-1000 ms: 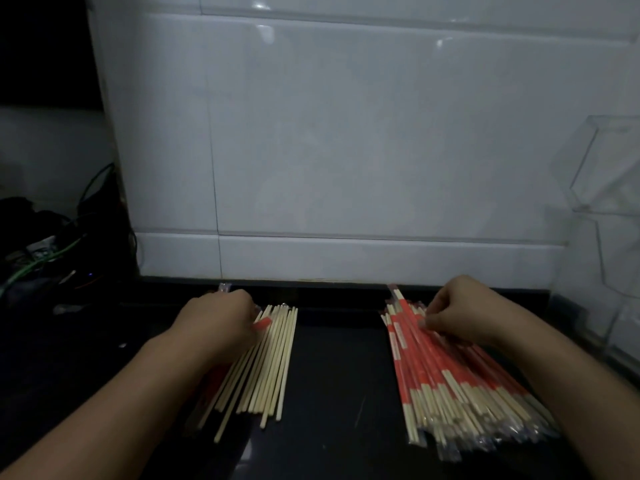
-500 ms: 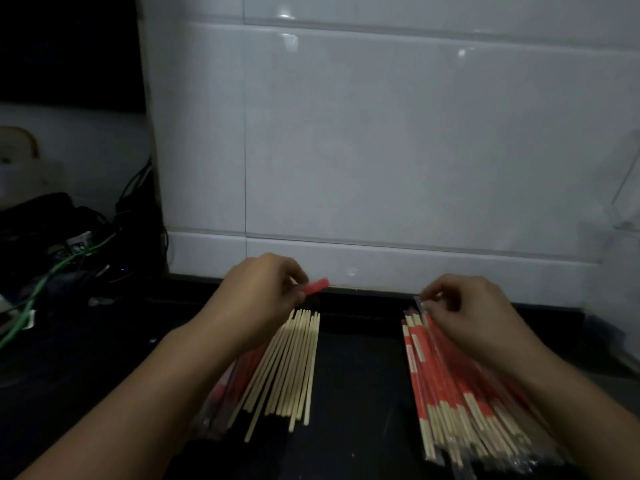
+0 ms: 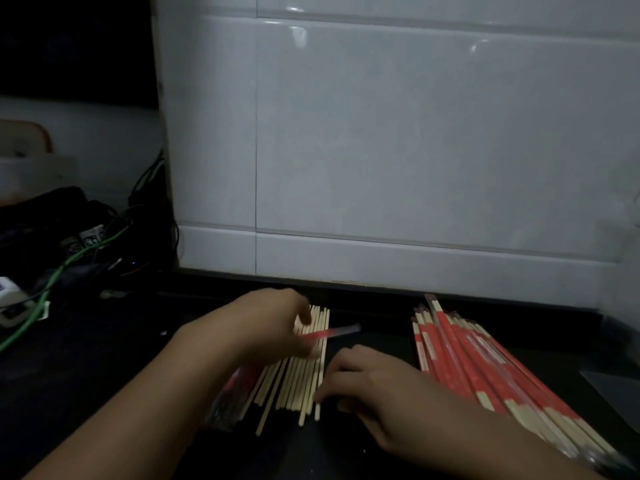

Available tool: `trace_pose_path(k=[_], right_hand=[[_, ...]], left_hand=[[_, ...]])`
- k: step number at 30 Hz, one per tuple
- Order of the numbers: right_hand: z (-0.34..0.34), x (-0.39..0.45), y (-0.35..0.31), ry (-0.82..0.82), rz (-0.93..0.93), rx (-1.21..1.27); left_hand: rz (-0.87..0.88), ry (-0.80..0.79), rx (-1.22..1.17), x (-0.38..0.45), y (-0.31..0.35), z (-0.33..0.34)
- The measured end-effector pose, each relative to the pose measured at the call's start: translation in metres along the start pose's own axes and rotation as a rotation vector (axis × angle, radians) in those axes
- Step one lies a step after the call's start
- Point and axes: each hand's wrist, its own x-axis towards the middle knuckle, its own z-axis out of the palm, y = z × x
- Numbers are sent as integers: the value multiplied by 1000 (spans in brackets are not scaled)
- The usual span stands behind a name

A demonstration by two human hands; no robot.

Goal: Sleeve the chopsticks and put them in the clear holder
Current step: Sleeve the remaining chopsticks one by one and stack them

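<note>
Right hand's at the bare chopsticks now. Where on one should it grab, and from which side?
Likely best at the near tip of the rightmost bare chopstick, coming from the right. The bare chopsticks lie flat and packed together, but that outer edge is open beside the right hand. The left hand holds the red sleeve.

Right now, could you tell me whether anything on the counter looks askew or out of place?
Nothing is spilled or damaged. In the bare chopsticks pile a few sticks splay out past the rest at the near end. The sleeved pile fans out unevenly too.
</note>
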Motion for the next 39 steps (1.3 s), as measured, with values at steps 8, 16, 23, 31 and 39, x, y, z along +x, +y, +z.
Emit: trace_pose_path(k=[8, 16, 23, 31, 39], right_hand=[[2, 1, 0, -6, -13, -17], [6, 0, 4, 372, 272, 485], [-6, 10, -8, 296, 411, 1386], [-11, 6, -4, 531, 495, 860], [-20, -7, 11, 433, 366, -57]], left_hand=[[-41, 5, 74, 9, 0, 11], [87, 634, -1226, 3, 9, -14], [89, 817, -1403, -3, 26, -5], [80, 918, -1045, -2, 36, 8], [629, 474, 144, -6, 27, 3]])
